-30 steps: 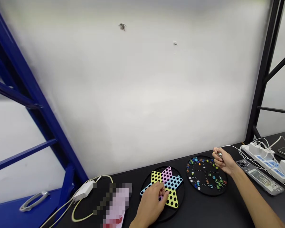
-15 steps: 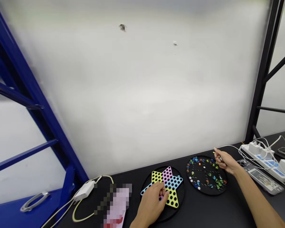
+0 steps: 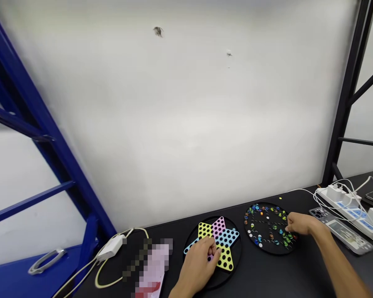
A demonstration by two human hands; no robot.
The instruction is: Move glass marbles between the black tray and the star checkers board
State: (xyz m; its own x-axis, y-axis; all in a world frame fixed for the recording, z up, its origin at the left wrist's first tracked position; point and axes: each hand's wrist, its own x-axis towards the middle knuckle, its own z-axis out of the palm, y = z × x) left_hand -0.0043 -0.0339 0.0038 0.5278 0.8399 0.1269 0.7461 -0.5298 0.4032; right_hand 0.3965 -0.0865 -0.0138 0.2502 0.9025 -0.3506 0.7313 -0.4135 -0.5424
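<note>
My left hand (image 3: 200, 263) rests over the near left part of a star-shaped board (image 3: 226, 256) with yellow, pink and blue points full of black holes. Its fingers are curled in, and whatever is under them is hidden. A round black rim surrounds the star. To the right lies a round black tray (image 3: 269, 250) holding several coloured glass marbles (image 3: 287, 239), mostly around its edge. My right hand (image 3: 300, 222) reaches over the tray's right side, fingers pinched together and pointing down-left. What is between the fingertips cannot be made out.
Right of the tray lie a phone-like grey case (image 3: 345, 236) and a white power strip (image 3: 360, 221) with chargers and tangled cables. At left are a white adapter (image 3: 112, 247) with a cable, a pink package (image 3: 153, 265) and a blue metal frame (image 3: 59, 153). A white wall stands behind.
My right hand has come down from above the tray's far right edge to the marbles at its right side, its fingers now turned left. My left hand has stayed in place.
</note>
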